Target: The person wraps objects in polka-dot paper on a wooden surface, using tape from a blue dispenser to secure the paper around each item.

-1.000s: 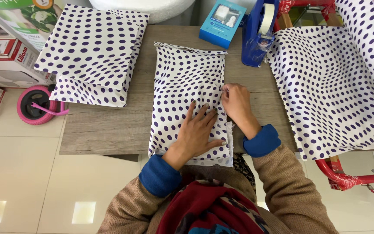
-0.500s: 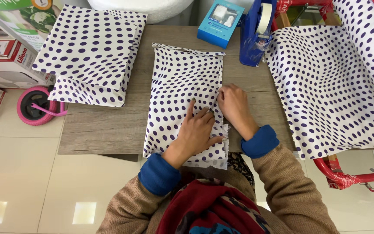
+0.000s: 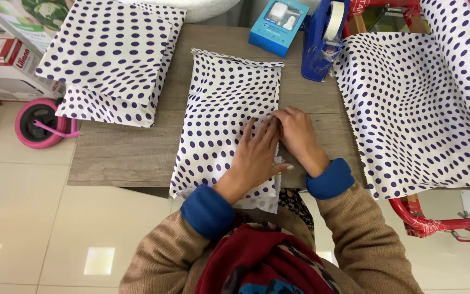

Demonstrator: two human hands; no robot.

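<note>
Both hands are working on the dotted parcel point(image 3: 221, 117) lying at the middle of the tabletop's point(image 3: 121, 155) near edge: the left hand point(image 3: 257, 155) is pressing flat with fingers spread, gripping nothing, while the right hand point(image 3: 298, 136) is pinching the paper fold along the parcel's right side. This looks like creasing a seam; taping would likely call for one hand holding it down. Farther off, a second dotted package point(image 3: 110, 57) is sitting at the far left corner, a small blue box point(image 3: 278, 26) and a blue tape dispenser point(image 3: 322, 41) at the far edge, dotted paper point(image 3: 414, 109) hanging rightward.
</note>
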